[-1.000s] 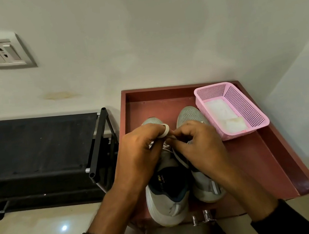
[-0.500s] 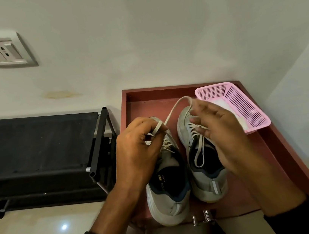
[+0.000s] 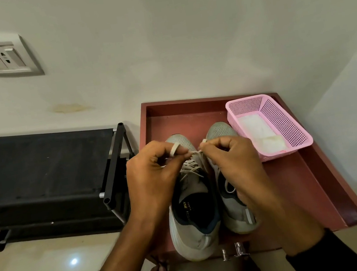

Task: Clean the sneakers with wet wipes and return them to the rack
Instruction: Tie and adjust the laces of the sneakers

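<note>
Head view: sneakers (image 3: 192, 207) side by side on red table (image 3: 299, 187), toes to wall. Left hand (image 3: 154, 180) and right hand (image 3: 234, 162) each pinch lace (image 3: 195, 152) of left sneaker, tying it. Wipes in basket (image 3: 285, 120); rack (image 3: 41, 177) left. Next, likely: cinch knot, carry pair to rack.

Right hand (image 3: 231, 157) back beside left hand (image 3: 153, 175), lace (image 3: 195, 152) taut.

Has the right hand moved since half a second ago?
Yes. The right hand has drawn back left from the pink basket, meeting the left hand over the lace.
</note>
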